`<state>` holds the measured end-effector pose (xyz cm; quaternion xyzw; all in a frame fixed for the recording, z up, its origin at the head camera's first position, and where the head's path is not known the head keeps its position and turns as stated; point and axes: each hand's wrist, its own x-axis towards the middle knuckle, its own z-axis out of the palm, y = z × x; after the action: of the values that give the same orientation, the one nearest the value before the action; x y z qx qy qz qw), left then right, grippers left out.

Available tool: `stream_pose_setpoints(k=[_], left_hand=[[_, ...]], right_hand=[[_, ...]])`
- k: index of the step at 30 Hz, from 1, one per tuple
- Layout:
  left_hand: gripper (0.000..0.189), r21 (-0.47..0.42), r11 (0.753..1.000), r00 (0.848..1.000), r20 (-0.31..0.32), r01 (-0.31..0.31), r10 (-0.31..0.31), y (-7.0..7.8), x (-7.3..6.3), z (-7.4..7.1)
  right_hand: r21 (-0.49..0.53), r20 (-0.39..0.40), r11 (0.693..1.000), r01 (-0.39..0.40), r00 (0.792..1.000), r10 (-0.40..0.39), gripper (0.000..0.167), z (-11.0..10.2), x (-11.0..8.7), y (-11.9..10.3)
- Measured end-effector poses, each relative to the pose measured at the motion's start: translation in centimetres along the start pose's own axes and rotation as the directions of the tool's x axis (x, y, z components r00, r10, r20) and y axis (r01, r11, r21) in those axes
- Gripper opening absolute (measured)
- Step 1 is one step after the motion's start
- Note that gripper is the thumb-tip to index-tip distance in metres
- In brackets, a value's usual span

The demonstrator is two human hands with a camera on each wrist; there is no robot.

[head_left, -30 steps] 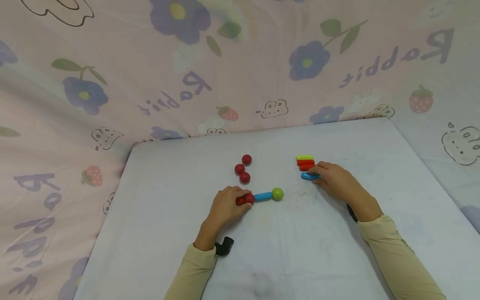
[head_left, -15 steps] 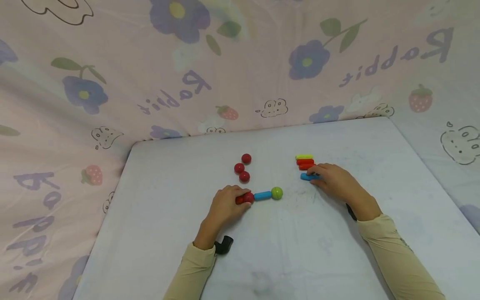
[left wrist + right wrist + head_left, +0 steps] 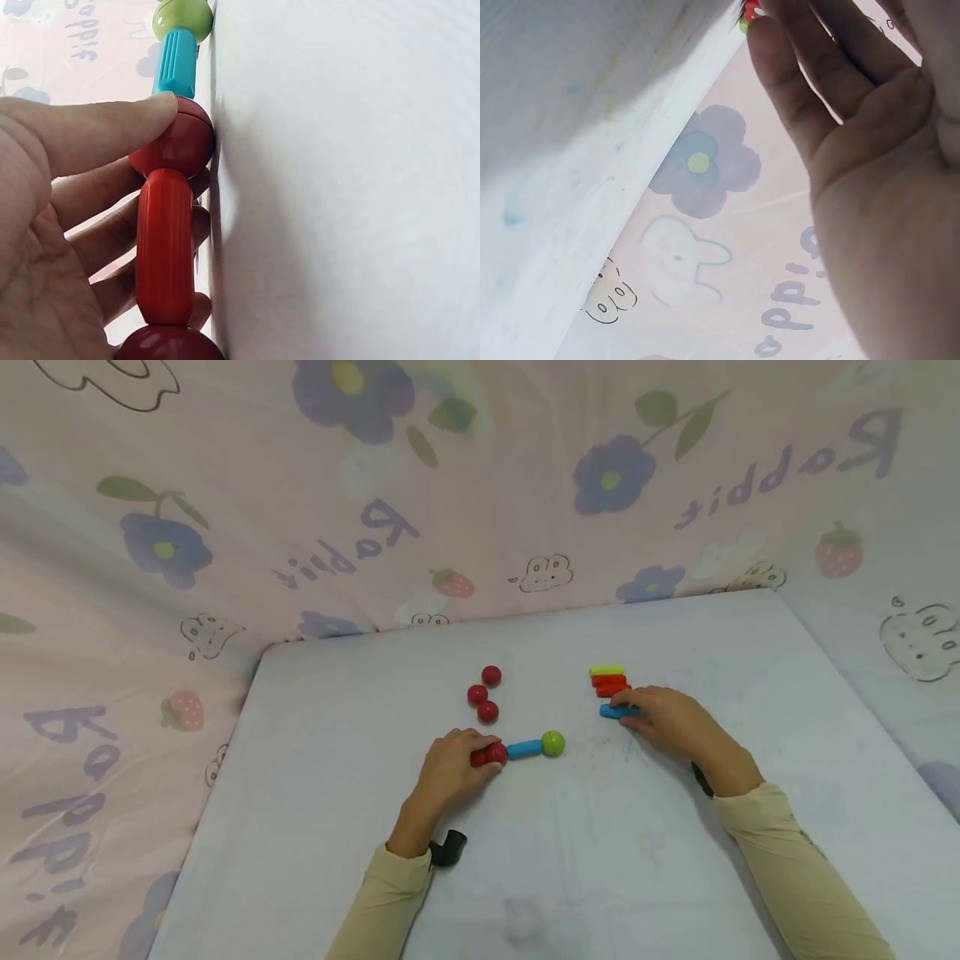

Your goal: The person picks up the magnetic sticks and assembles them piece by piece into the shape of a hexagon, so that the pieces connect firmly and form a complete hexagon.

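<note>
Ball-and-rod chain (image 3: pixel 524 749) on the bench (image 3: pixel 337 710), right around the middle, and the left hand (image 3: pixel 450 770) has it pinched! Close up at the left wrist, the thumb sits squarely on the red ball (image 3: pixel 180 142), with the other fingers ranged behind the red rod (image 3: pixel 165 247). Run along the line: green ball (image 3: pixel 553 743) at the right-hand end, then the chain's blue rod (image 3: pixel 175 64), then that gripped red ball, the red rod, and a darker red ball (image 3: pixel 171 345) peeking in at the bottom edge.

Across to the right hand (image 3: pixel 667 718), and it's a pinch there too, thumb and fingertips on a separate blue rod (image 3: pixel 612 712) at the near end of a little stack. Beyond it lie two red rods (image 3: pixel 608 681), side by side, and a yellow rod (image 3: pixel 607 672) at the back. From the right wrist, those fingertips run up to the top edge, and the blue rod can't be made out.

Just behind the left hand, three loose red balls (image 3: pixel 487 712): the nearer two together, the third just beyond. Pale sleeves (image 3: pixel 795 860) on both arms, and printed fabric (image 3: pixel 495 485) rising behind it all!
</note>
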<state>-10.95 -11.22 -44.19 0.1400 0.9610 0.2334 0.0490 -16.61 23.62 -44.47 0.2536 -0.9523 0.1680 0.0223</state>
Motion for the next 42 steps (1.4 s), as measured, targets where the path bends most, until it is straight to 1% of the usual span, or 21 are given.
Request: stream_pose_setpoints(k=[5,10,15,17,21,26,28,33,38,42], left_hand=[[0.039,-0.002,1.0,1.0,0.009,0.001,-0.001,0.1,0.0,0.0],[0.039,-0.002,1.0,1.0,-0.009,-0.009,0.009,0.2,0.6,-0.2],[0.038,-0.008,1.0,1.0,-0.022,-0.013,0.013,0.0,0.9,-0.3],[0.038,-0.018,1.0,1.0,-0.021,-0.006,0.006,0.0,0.9,-0.4],[0.038,-0.019,1.0,1.0,-0.026,-0.012,0.011,0.0,0.9,-0.4],[0.039,-0.008,1.0,1.0,-0.014,-0.027,0.027,0.1,1.0,-0.3],[0.039,-0.005,1.0,1.0,-0.004,-0.027,0.027,0.0,0.9,-0.2],[0.038,-0.013,1.0,1.0,-0.015,-0.014,0.014,-0.1,0.6,-0.2],[0.039,-0.023,1.0,1.0,0.002,-0.007,0.007,-0.1,0.1,0.0],[0.039,-0.013,1.0,1.0,-0.008,-0.005,0.005,-0.1,0.0,0.1]], right_hand=[[-0.002,0.009,1.0,-0.018,1.0,0.018,0.026,-0.1,-0.2,0.0],[0.0,0.012,1.0,-0.028,1.0,0.028,0.026,-0.6,0.1,0.4],[0.056,0.013,0.998,-0.022,1.0,0.021,0.027,-1.1,0.5,0.4],[0.072,0.023,0.997,-0.013,1.0,0.011,0.027,-1.0,0.6,0.2],[0.055,0.026,0.998,0.011,1.0,-0.012,0.028,-0.7,0.6,0.0],[0.071,0.02,0.997,-0.004,1.0,0.003,0.029,-0.3,0.2,-0.3],[0.098,0.017,0.995,-0.009,1.0,0.008,0.029,-0.2,0.0,-0.4],[0.158,0.019,0.987,0.035,0.999,-0.039,0.027,0.4,0.1,-1.1],[0.152,0.004,0.986,0.074,0.997,-0.075,0.026,0.6,-0.1,-1.8],[0.15,0.0,0.984,0.096,0.995,-0.097,0.026,0.6,-0.3,-2.1]])
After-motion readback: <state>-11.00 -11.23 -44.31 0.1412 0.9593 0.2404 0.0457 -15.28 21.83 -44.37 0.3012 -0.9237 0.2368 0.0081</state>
